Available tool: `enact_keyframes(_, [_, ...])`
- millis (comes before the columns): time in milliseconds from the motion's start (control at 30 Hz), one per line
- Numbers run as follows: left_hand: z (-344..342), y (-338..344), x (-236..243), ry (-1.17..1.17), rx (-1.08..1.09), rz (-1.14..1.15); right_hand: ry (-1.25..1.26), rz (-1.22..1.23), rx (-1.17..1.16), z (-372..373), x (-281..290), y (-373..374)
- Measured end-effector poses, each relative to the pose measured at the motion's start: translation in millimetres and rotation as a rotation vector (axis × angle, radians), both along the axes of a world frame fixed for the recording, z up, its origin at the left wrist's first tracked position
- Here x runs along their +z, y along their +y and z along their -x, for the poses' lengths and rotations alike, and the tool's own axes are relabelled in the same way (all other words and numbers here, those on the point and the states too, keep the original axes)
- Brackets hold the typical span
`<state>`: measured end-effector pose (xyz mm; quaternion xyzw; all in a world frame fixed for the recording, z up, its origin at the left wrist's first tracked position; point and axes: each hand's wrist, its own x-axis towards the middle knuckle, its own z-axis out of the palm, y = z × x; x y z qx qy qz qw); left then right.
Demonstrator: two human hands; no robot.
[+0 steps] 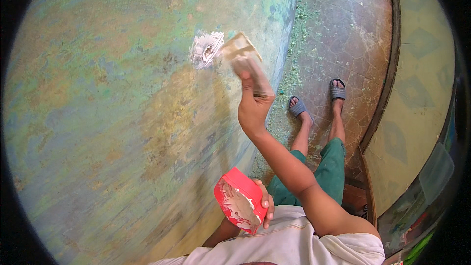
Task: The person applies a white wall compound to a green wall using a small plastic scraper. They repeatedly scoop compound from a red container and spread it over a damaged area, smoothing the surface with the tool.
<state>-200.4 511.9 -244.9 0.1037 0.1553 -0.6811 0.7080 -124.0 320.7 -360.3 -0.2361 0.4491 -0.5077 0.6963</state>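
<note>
My right hand (256,107) is raised close to the wall, its fingers closed round the handle of a putty knife (241,48). The knife is smeared by motion, and its broad blade has pale stuff on it. Just left of the blade, a white filler patch (200,50) surrounds a small dark hole in the wall. Lower down, in front of my shirt, my left hand (265,202) grips a red tub (244,182) from its right side. Pale, creamy filler (239,206) coats the inside of the tub, which is tilted toward the wall.
The scraped wall (98,118) has mottled green, blue and tan paint. Green paint flakes (293,44) litter the floor (338,34) along its foot. My feet in grey-blue slides (297,106) stand there. A patterned, wood-edged panel (417,88) curves along the right.
</note>
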Motion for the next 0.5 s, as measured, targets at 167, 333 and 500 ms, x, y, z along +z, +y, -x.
enact_keyframes(167, [0.1, 3.8, -2.5, -0.010, 0.002, 0.022, -0.245, -0.077, -0.149, -5.1, 5.5, -10.2])
enact_keyframes(333, [0.1, 9.3, -3.7, 0.008, -0.004, 0.011, -0.458, -0.231, -0.067, -8.6, 5.6, 6.2])
enact_keyframes(500, [-8.5, 3.8, -6.8, -0.061, -0.031, 0.051, -0.402, -0.187, -0.033, 8.0, -13.8, -4.6])
